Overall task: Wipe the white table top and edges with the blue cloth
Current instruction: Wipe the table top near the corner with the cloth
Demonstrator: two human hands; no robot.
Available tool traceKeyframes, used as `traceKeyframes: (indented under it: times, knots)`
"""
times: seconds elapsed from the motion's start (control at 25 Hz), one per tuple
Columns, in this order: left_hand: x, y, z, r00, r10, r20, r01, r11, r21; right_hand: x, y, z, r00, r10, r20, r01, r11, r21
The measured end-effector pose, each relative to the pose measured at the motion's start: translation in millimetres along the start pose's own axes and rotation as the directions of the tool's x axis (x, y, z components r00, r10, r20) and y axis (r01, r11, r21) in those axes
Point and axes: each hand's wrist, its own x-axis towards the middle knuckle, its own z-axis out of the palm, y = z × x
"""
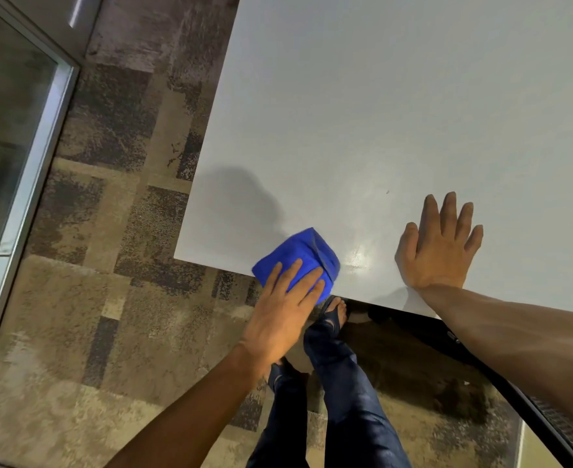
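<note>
The white table top (396, 113) fills the upper right of the head view, its near corner at the lower left. A folded blue cloth (303, 255) lies over the table's near edge. My left hand (283, 312) presses on the cloth with straight fingers, palm hanging past the edge. My right hand (439, 246) rests flat on the table to the right of the cloth, fingers spread. A wet sheen shows on the surface between cloth and right hand.
Patterned brown carpet (109, 265) covers the floor left of and below the table. A glass panel with a metal frame (25, 180) stands at far left. My legs in dark trousers and sandals (332, 366) stand under the table edge.
</note>
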Motion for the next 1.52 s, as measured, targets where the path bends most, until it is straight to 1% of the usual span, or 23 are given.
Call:
traceKeyframes:
  times: [0.24,0.36,0.48,0.56,0.6,0.64,0.72,0.8,0.84,0.88,1.0,1.04,1.12,1.2,1.28,1.4,1.52]
  knots:
    - [-21.1,-53.4,-7.1,0.989,-0.147,0.025,0.146,0.989,0.037,-1.3,-1.0,-2.2,1.0,-0.001,0.016,0.001,1.0,0.01]
    - [-28.8,-88.6,-15.2,0.973,-0.228,0.019,0.228,0.973,0.026,-1.9,-2.3,-5.0,1.0,-0.004,0.028,0.004,1.0,0.012]
    - [-19.7,-108.4,-24.7,0.958,-0.287,-0.025,0.286,0.958,-0.027,-2.0,-2.6,-7.1,0.999,-0.004,0.038,0.003,1.0,0.013]
    - [-5.3,-110.9,-34.0,0.952,-0.291,-0.09,0.287,0.956,-0.056,-2.4,-2.6,-7.1,0.999,-0.004,0.038,0.003,1.0,0.016]
    - [2.4,-107.2,-37.5,0.96,-0.254,-0.118,0.252,0.967,-0.035,-2.5,-2.8,-6.5,0.999,-0.004,0.036,0.003,1.0,0.014]
    - [10.3,-98.9,-39.0,0.973,-0.187,-0.138,0.19,0.982,0.007,-2.2,-2.8,-6.1,0.999,-0.002,0.035,0.002,1.0,0.009]
    - [23.5,-67.4,-33.7,0.989,0.023,-0.144,-0.01,0.996,0.09,-1.8,-2.8,-5.8,0.999,0.002,0.036,-0.002,1.0,0.003]
    - [30.8,-31.5,-18.2,0.956,0.271,-0.109,-0.262,0.961,0.095,-2.0,-2.4,-6.4,0.999,0.004,0.035,-0.004,1.0,-0.001]
    - [35.8,-21.6,-11.3,0.937,0.342,-0.078,-0.334,0.938,0.097,-1.9,-2.5,-6.8,0.999,0.006,0.033,-0.006,1.0,0.001]
    - [41.6,-17.9,-5.8,0.932,0.358,-0.055,-0.35,0.93,0.115,-1.8,-2.8,-7.1,1.0,0.008,0.03,-0.008,1.0,0.003]
    - [55.6,-20.8,0.5,0.963,0.27,-0.008,-0.264,0.944,0.199,-2.3,-3.6,-7.5,1.0,0.01,0.027,-0.01,1.0,-0.005]
    - [59.6,-22.8,0.4,0.968,0.25,-0.005,-0.244,0.948,0.202,-2.3,-3.6,-7.0,1.0,0.01,0.027,-0.01,1.0,-0.006]
    - [73.5,-31.4,-1.6,0.98,0.195,-0.041,-0.19,0.975,0.116,-2.6,-2.6,-5.2,1.0,0.012,0.018,-0.011,1.0,-0.009]
    - [95.5,-45.3,-10.4,0.992,0.076,-0.098,-0.075,0.997,0.013,-2.2,-1.1,-2.8,1.0,0.008,0.005,-0.008,1.0,-0.015]
    - [119.3,-60.7,-20.9,0.991,-0.04,-0.124,0.039,0.999,-0.011,-1.7,0.5,-0.5,1.0,0.01,-0.008,-0.01,1.0,-0.025]
    - [147.6,-85.1,-34.1,0.981,-0.123,-0.15,0.129,0.991,0.031,-3.0,1.0,0.9,1.0,0.012,-0.018,-0.013,0.999,-0.038]
    - [168.7,-124.9,-49.1,0.971,-0.205,-0.125,0.219,0.97,0.105,-3.4,-0.4,-0.6,1.0,0.007,-0.013,-0.007,1.0,-0.014]
